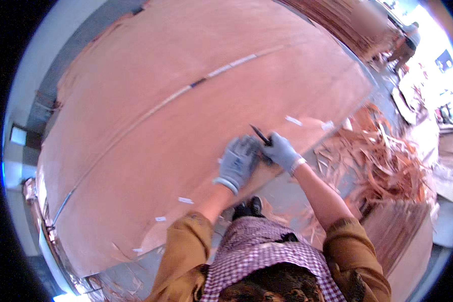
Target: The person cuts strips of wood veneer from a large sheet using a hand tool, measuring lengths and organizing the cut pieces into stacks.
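Observation:
A large reddish-brown wood veneer sheet spreads before me on a raised surface. My left hand, in a grey glove, lies on the sheet near its near edge, fingers stretched out and partly overlapping the right hand's side. Close beside it, my right hand, gloved alike, is closed around a dark knife, its pointed end tilted up and to the left. The space between both hands is shadowed, so what lies there is hard to make out. Small white tape pieces stick to the sheet along the near side.
A long seam with light tape crosses the sheet. Tangled veneer offcuts heap up at the right, above a veneer stack. Another stack stands at the far right, where a person bends. My shoes show below the edge.

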Demonstrator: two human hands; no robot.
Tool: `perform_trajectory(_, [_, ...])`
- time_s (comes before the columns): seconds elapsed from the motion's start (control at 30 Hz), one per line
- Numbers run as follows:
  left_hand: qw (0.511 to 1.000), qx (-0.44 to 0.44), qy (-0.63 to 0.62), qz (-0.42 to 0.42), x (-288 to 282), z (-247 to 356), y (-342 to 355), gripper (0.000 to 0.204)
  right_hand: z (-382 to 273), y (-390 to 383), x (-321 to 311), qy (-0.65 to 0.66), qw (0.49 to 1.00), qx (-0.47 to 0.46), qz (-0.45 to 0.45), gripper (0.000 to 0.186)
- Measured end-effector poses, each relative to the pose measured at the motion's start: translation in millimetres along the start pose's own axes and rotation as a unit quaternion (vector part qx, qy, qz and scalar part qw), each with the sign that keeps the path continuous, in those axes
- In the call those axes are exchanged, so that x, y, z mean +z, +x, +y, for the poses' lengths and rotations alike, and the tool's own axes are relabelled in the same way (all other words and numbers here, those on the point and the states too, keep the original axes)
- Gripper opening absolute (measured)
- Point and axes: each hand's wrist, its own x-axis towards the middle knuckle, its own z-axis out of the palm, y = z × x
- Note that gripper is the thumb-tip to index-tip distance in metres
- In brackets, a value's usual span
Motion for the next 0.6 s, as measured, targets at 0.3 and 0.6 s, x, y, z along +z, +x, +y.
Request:
perform_trajectory(0.3, [1.000, 0.009, 0.019, 0.014, -17, 2, 11, 0.039, -29, -59, -22, 0.021, 0.992, -0.037, -0.119, 0.021])
perform_trajectory(0.6, [0.993, 0.096, -0.062, 0.038, -20, 25, 65, 0.039, 78, 9, -143, 0.337, 0.934, 0.091, 0.071, 0.016])
